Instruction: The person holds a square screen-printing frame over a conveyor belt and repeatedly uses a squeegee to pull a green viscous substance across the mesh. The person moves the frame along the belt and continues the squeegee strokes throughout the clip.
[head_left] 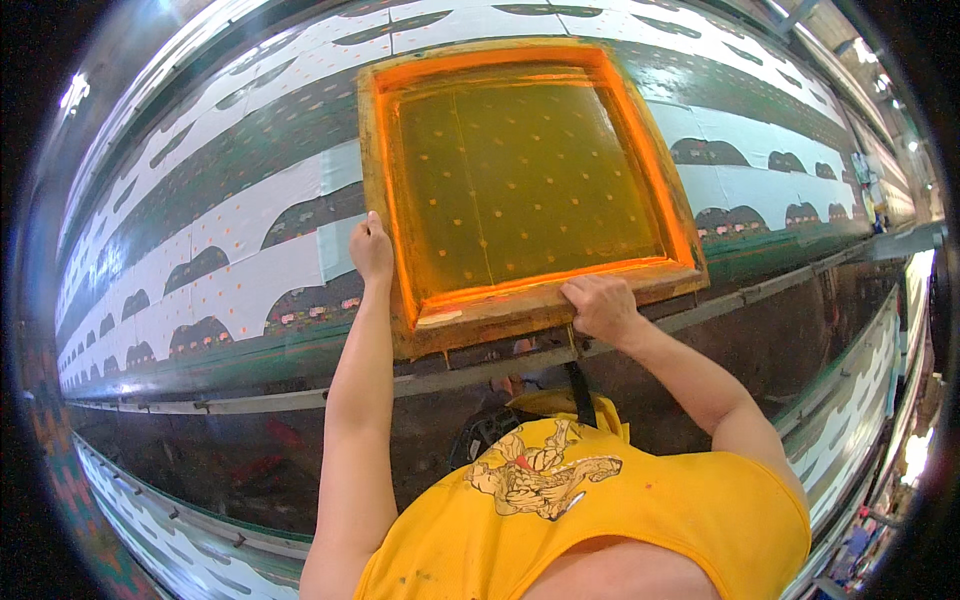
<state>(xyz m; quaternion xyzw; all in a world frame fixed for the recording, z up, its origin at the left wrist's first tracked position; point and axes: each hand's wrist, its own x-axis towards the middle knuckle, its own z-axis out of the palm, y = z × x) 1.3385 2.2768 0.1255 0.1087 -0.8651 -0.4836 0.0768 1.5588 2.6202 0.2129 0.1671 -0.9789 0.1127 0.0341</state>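
Observation:
A wooden screen printing frame (535, 313), smeared bright orange along its inner walls, lies over the long printing table in front of me. Its olive mesh (520, 180) carries rows of small pale spots. My left hand (372, 248) is closed round the frame's left side, thumb up on the rim. On the near rim, right of the middle, my right hand (602, 308) grips the wood with its fingers curled over. White fabric pieces (270, 245) with dark arched cut-outs and small orange dots spread on both sides of the frame.
The long green-edged printing table (250, 365) runs across the view, with a metal rail (240, 402) along its near edge. Behind me stands another table with white pieces (850, 390). A dark aisle lies between the two.

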